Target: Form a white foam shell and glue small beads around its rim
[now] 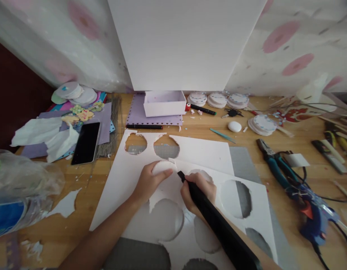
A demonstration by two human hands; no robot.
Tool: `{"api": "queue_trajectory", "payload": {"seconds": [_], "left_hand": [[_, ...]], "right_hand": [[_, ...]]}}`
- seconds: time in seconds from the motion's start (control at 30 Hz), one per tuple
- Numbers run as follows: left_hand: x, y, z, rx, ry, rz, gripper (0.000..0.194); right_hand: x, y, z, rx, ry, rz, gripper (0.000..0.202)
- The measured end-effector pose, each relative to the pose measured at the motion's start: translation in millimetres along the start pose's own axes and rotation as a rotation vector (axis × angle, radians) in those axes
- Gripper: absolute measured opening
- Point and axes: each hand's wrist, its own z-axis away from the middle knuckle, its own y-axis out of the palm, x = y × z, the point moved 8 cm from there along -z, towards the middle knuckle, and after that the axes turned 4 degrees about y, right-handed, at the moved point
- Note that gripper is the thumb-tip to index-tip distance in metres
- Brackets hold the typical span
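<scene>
My left hand (147, 180) grips a white foam-board disc (162, 167) between thumb and fingers, above the holed sheets. Close to its right, my right hand (203, 187) is closed around a long black tool (209, 213) with a narrow dark tip. That tip points up and left, near the disc; its blade, if any, cannot be made out. Beneath my hands lies a white foam board (260, 195) with several rough round holes, overlapping another holed white board (114, 180). A grey mat (242, 157) shows under them.
A glue gun (319, 221), pliers (274, 161) and cables lie at the right. A phone (86, 143) and a plastic bag (21, 176) are at the left. Behind the boards are a white open box (164, 108), stacked decorated discs (262, 124), tweezers (222, 135) and a marker (145, 126).
</scene>
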Motion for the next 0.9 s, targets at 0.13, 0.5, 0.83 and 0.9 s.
{"api": "queue_trajectory", "payload": {"seconds": [0.13,0.5,0.83,0.9], "left_hand": [[0,0.2,2,0.0,-0.01,0.014,0.032],[-1,-0.9,2,0.118,-0.166,0.044,0.043],[16,-17.7,55,0.116,-0.161,0.027,0.044],[17,-16.6,58,0.098,-0.122,0.017,0.042]], "right_hand": [[-1,-1,3,-0.006,0.013,-0.023,0.006],[-35,-13,-9,-0.137,0.295,-0.078,0.01],[-39,-13,-31,0.282,-0.109,0.255,0.039],[-40,-17,-39,0.362,-0.196,0.354,0.045]]}}
